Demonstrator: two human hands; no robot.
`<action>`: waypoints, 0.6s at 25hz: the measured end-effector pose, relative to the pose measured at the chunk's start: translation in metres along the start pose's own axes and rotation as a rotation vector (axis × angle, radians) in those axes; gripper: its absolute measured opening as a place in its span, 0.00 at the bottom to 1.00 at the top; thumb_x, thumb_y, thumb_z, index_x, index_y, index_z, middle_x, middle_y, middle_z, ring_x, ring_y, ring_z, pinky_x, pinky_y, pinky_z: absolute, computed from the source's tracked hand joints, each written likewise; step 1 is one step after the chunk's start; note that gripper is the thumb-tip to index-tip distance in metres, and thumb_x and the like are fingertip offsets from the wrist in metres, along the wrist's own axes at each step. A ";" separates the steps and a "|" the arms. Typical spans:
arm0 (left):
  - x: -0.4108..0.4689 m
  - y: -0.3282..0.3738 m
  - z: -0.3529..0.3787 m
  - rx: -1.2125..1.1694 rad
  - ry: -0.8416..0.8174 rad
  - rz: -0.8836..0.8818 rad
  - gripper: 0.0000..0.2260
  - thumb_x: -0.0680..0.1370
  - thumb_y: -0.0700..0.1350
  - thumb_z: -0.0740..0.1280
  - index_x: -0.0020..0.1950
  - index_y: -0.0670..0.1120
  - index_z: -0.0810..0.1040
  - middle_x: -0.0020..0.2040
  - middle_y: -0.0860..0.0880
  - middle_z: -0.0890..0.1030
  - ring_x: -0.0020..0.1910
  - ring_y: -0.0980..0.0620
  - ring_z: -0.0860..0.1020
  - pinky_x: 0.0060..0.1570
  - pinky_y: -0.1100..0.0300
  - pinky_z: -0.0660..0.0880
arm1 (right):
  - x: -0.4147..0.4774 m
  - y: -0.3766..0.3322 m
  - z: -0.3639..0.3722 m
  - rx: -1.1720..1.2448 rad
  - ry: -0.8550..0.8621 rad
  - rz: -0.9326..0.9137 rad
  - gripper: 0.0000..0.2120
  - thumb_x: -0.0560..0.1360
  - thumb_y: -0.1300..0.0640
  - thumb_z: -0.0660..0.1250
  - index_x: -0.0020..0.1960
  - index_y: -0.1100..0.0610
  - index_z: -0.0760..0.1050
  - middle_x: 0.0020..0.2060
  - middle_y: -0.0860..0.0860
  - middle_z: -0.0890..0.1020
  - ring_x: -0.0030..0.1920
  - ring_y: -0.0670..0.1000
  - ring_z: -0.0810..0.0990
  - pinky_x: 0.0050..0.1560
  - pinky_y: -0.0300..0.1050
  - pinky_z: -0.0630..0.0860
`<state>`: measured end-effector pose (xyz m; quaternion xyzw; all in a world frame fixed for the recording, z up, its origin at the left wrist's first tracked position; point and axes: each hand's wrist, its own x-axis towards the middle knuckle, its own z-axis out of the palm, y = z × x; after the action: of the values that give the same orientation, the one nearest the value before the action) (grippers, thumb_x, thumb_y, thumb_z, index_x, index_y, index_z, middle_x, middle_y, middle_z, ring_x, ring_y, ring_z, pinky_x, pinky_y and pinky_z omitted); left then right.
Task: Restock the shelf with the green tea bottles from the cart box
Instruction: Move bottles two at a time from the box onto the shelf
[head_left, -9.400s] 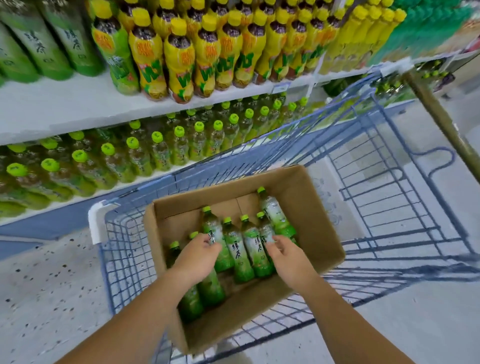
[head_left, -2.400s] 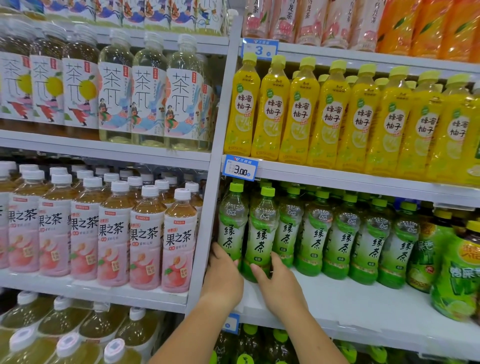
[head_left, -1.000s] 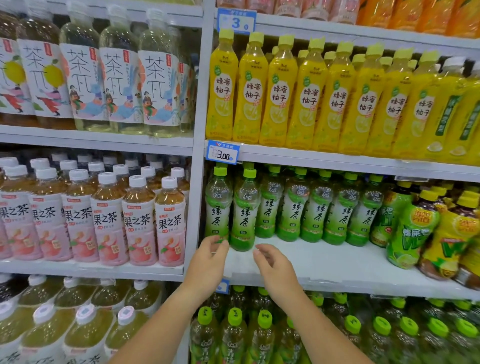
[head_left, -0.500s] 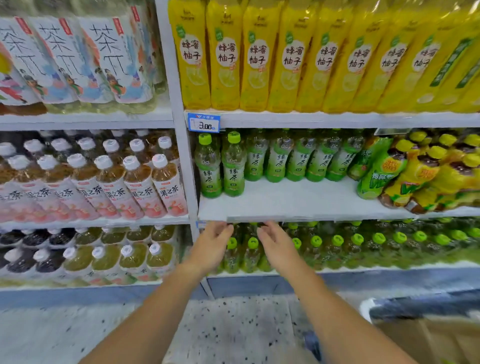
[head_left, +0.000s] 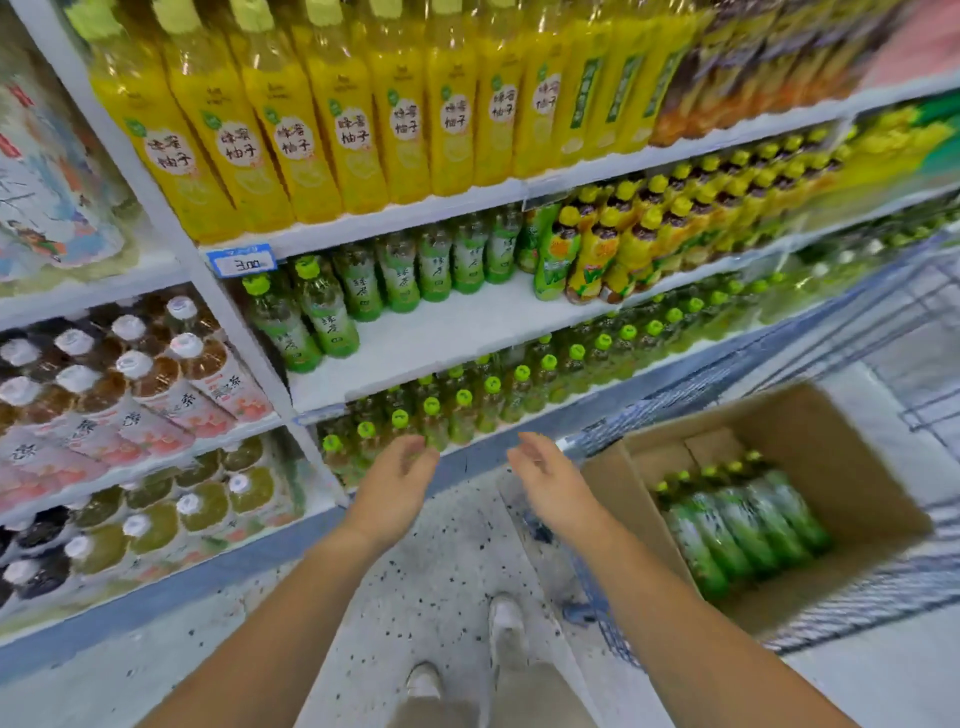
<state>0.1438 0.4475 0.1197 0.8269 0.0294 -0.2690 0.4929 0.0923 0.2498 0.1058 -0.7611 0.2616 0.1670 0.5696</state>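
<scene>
Readiness for a pick: held left hand (head_left: 397, 483) and right hand (head_left: 550, 483) loosely open, gripping nothing (free to grab), over the floor (head_left: 441, 571) beside the cardboard box (head_left: 831, 431), with green tea bottles (head_left: 743, 525) lying flat inside, destined for the bare front of the shelf (head_left: 457, 332).

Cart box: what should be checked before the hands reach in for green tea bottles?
1. The left hand is free: ok, fingers relaxed and holding nothing.
2. The right hand is free: ok, it is open and empty, beside the box.
3. Stock in the box: ok, a row of bottles lies on its floor.
4. Way into the box: ok, the top is open and nothing covers the bottles.
5. Room on the shelf: ok, there is a bare white board in front of the standing green tea row.
6. Count of bottles in the box: cannot tell, the picture is blurred.
</scene>
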 end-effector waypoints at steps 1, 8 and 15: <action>-0.006 0.005 0.006 0.014 -0.024 0.017 0.22 0.84 0.55 0.59 0.76 0.48 0.67 0.74 0.50 0.69 0.71 0.50 0.70 0.61 0.59 0.66 | -0.016 0.003 -0.008 0.016 0.042 0.014 0.26 0.83 0.47 0.59 0.79 0.52 0.61 0.74 0.49 0.68 0.71 0.52 0.70 0.59 0.42 0.68; -0.042 0.046 0.067 0.087 -0.182 0.125 0.23 0.83 0.55 0.60 0.77 0.48 0.66 0.73 0.51 0.70 0.66 0.55 0.70 0.59 0.59 0.65 | -0.093 0.034 -0.067 0.103 0.313 0.023 0.24 0.83 0.47 0.59 0.77 0.53 0.64 0.72 0.47 0.71 0.71 0.49 0.70 0.67 0.42 0.66; -0.063 0.083 0.161 0.045 -0.293 0.096 0.23 0.83 0.56 0.61 0.77 0.51 0.65 0.71 0.54 0.70 0.63 0.56 0.70 0.60 0.57 0.67 | -0.109 0.086 -0.151 0.120 0.341 0.046 0.24 0.83 0.44 0.59 0.76 0.50 0.65 0.71 0.47 0.72 0.68 0.47 0.71 0.68 0.46 0.67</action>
<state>0.0490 0.2847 0.1568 0.7902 -0.0886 -0.3633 0.4855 -0.0531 0.1096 0.1439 -0.7368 0.3813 0.0326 0.5574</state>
